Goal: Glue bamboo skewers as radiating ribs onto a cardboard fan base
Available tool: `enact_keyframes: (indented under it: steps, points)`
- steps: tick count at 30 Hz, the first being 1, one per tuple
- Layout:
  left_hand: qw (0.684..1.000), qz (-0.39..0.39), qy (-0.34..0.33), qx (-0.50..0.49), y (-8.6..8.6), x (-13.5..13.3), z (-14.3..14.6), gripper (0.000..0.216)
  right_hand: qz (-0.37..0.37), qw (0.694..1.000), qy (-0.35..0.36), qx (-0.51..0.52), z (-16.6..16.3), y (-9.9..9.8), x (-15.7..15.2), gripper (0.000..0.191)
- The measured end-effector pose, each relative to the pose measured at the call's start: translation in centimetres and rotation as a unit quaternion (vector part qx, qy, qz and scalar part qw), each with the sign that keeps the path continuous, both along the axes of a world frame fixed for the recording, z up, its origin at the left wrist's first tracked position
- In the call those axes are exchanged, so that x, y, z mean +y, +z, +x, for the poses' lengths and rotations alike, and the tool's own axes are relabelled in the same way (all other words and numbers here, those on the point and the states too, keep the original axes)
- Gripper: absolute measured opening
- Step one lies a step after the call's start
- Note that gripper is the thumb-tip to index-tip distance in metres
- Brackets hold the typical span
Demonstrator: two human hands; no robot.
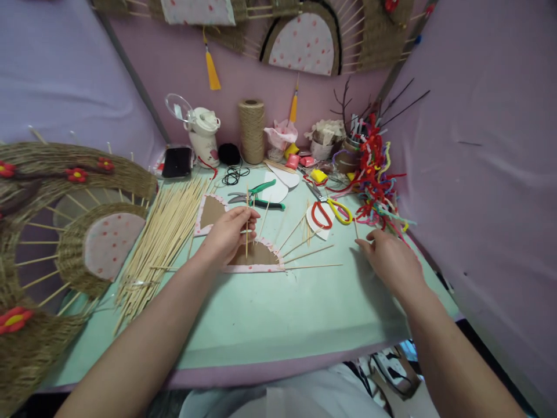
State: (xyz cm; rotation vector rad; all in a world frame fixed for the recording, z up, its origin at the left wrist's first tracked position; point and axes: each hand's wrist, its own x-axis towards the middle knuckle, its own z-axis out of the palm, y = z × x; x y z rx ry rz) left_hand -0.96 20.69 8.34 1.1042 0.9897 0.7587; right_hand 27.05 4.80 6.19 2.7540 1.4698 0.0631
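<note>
My left hand [227, 231] is closed in a pinch on a thin bamboo stick [247, 247], held upright over a half-round cardboard piece [261, 254] with a spotted, folded-over edge. Several sticks fan out from that piece, among them one stick [313, 266] lying flat to the right. At the table's right side, my right hand [394, 262] pinches a short thin stick [356, 229] between thumb and finger. A second cardboard piece [212, 212] lies behind my left hand and is partly hidden. Green-handled pruning shears [261, 203] rest just beyond.
A heap of bamboo sticks [167, 238] covers the table's left part, beside a woven fan [72, 215]. Scissors [324, 203] lie on white paper ahead. Along the back stand a white cup [203, 136], a twine spool [252, 130] and bright pipe cleaners [374, 174].
</note>
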Motion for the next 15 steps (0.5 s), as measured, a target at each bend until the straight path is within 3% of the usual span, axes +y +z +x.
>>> enact_keyframes:
  steps: [3, 9, 15]
  points:
    - [1.000, -0.001, -0.008, -0.001, -0.4, 0.8, 0.4, 0.021, 0.010, 0.999, 0.033, -0.015, 1.5, -0.3, -2.4, 0.032]
    - [0.996, 0.072, -0.028, 0.035, 0.4, 2.1, 1.4, 0.025, -0.073, 0.997, 0.030, -0.006, 4.5, -2.0, -5.9, 0.044]
    - [0.996, 0.067, -0.010, 0.052, 1.0, 3.5, 0.7, 0.027, -0.053, 0.997, -0.046, 0.040, 6.0, -3.6, -6.5, 0.064]
